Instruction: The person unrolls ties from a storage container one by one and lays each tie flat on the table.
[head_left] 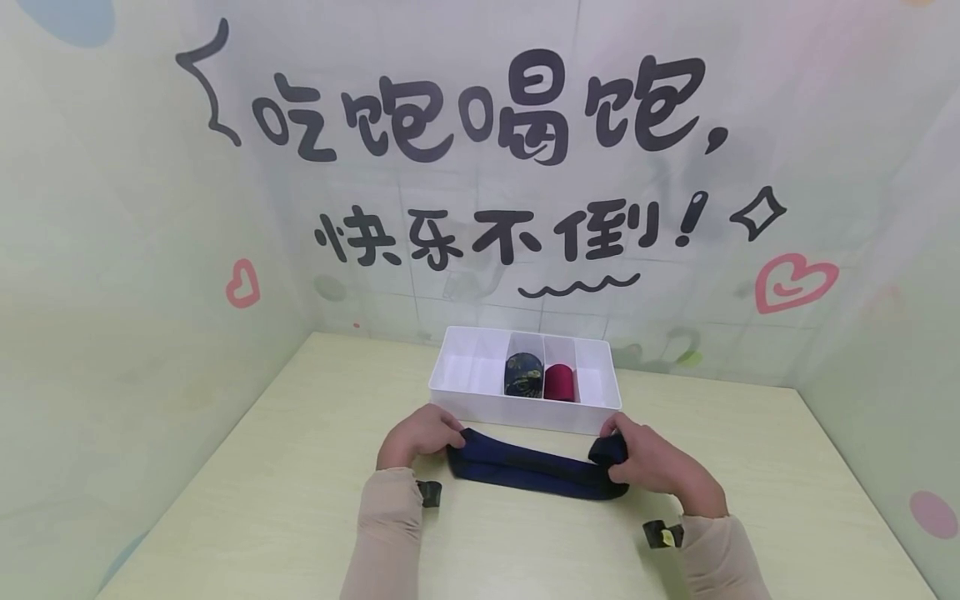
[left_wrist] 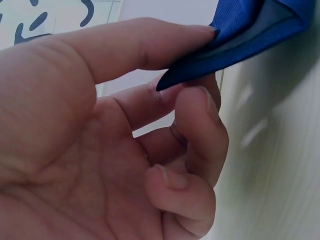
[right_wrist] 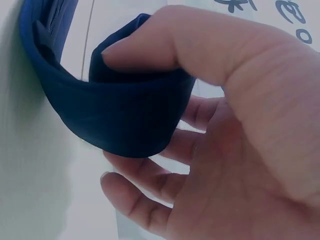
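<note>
A navy blue necktie (head_left: 532, 477) is stretched between both hands, in front of a white divided box. My left hand (head_left: 423, 435) pinches its pointed end between thumb and index finger; in the left wrist view the tie (left_wrist: 250, 45) shows its folded edge and lighter lining, while the other fingers curl below. At the other end my right hand (head_left: 656, 462) grips the tie. The right wrist view shows the tie (right_wrist: 120, 115) bent into a loop, with the thumb inside and fingers behind it.
The white box (head_left: 517, 409) stands against the back of the pale table (head_left: 300, 500). Two compartments hold a dark patterned roll of fabric (head_left: 523, 375) and a red roll (head_left: 559, 383). Printed walls (head_left: 480, 183) enclose the back and sides.
</note>
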